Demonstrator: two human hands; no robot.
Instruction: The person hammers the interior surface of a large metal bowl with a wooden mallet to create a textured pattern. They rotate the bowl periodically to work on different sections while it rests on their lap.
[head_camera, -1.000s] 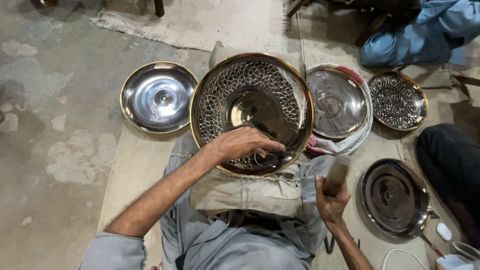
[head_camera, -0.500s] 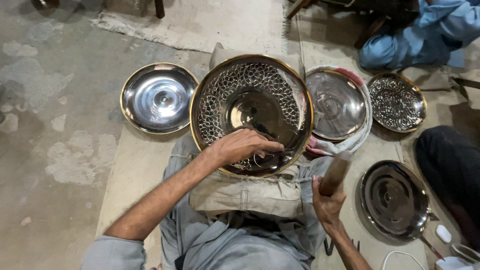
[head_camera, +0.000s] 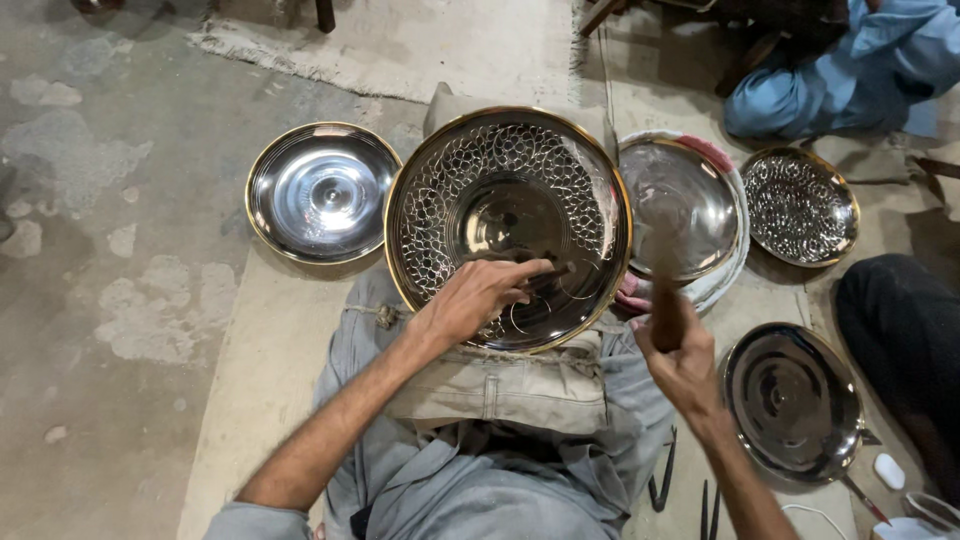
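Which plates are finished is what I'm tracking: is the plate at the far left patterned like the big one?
No, the far-left plate has a smooth, plain surface, while the big plate bears a scale-like pattern.

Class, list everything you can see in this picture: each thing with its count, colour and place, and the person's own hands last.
Large patterned plate: one, silver, gold rim, centre, on the lap.
Plain plates: three, silver; left, right of centre, lower right.
Small patterned plate: one, silver, upper right.
Punch tool: one, dark, on the large plate.
Mallet: one, brown, blurred, raised.
Mat: one, beige, top.
Co-worker's sleeve: blue, top right.
Left hand: holds the punch.
Right hand: grips the mallet.
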